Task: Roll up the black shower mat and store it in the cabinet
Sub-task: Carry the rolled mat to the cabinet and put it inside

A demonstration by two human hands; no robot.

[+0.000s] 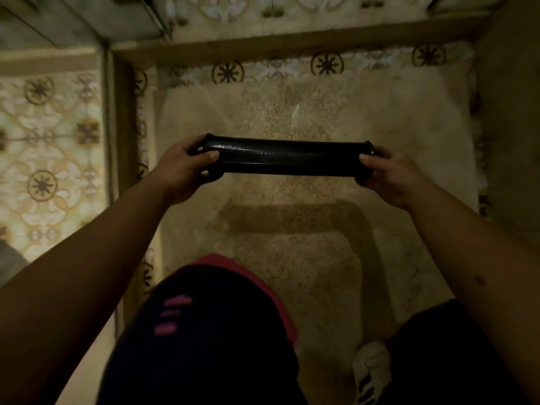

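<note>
The black shower mat is rolled into a tight, glossy tube and held level in the air above the shower floor. My left hand grips its left end, thumb on top and fingers wrapped under. My right hand grips its right end the same way. The cabinet is not in view.
Below lies a speckled beige shower floor with a raised curb on the left and far side. Patterned floor tiles spread to the left. A glass door frame stands top left. My legs and a white shoe fill the bottom.
</note>
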